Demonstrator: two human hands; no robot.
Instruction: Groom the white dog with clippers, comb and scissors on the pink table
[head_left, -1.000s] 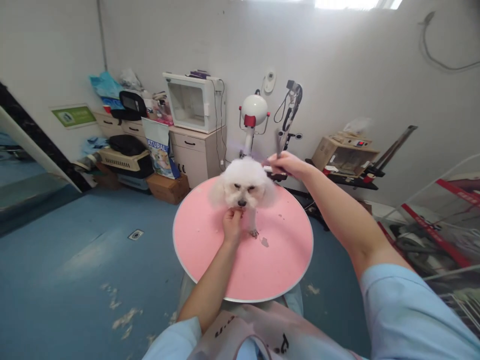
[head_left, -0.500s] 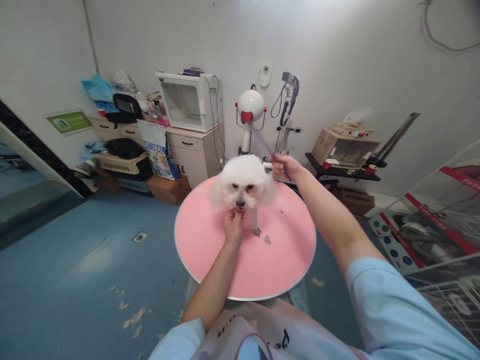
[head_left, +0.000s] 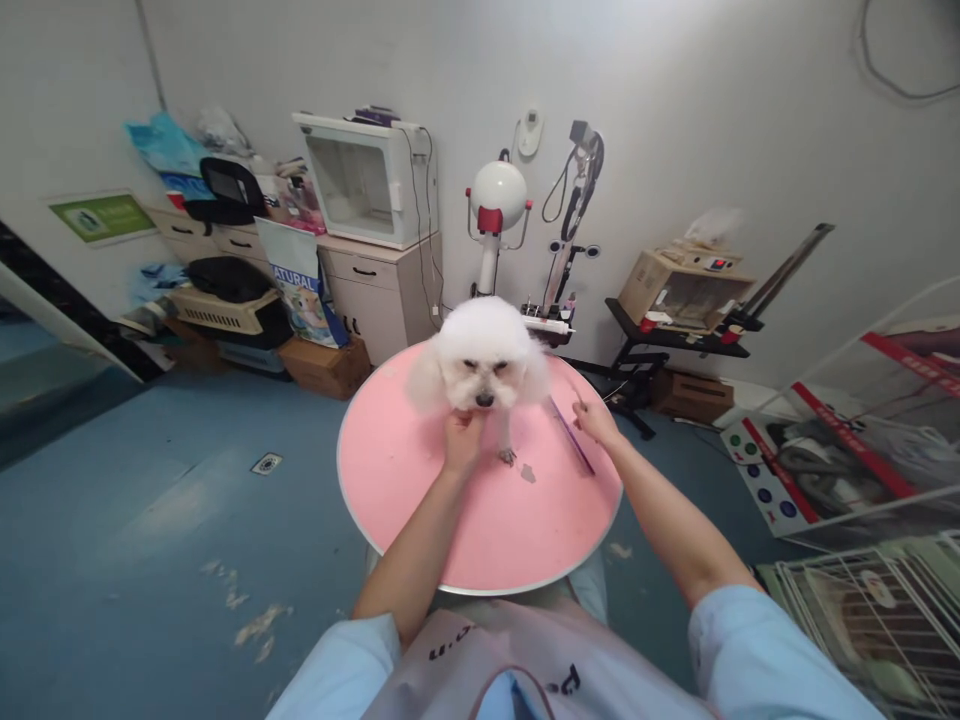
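A fluffy white dog (head_left: 486,340) with a rounded head faces me on the round pink table (head_left: 517,540). My left hand (head_left: 463,435) is closed under its muzzle, gripping the chin fur. One foreleg shows, with its paw on the tabletop; the rest of the body is hidden behind the head. To the right of the dog, my right hand (head_left: 598,420) is low over the table with curled fingers. A thin, blurred shape juts up from them, too faint to name. Just left of that hand a slim purple comb (head_left: 573,437) lies slanted, seemingly apart from the fingers.
Behind the table stand a white round-headed dryer (head_left: 499,195) and a small tool tray (head_left: 547,325). A wooden box (head_left: 679,292) sits on a black stand at right. Cabinets (head_left: 375,290) and a pet carrier (head_left: 225,312) are at left; a wire cage (head_left: 847,620) is lower right.
My right hand has come down from beside the dog's head to the table's right side. The purple comb, raised before, is now low by the tabletop. My left hand stays at the chin.
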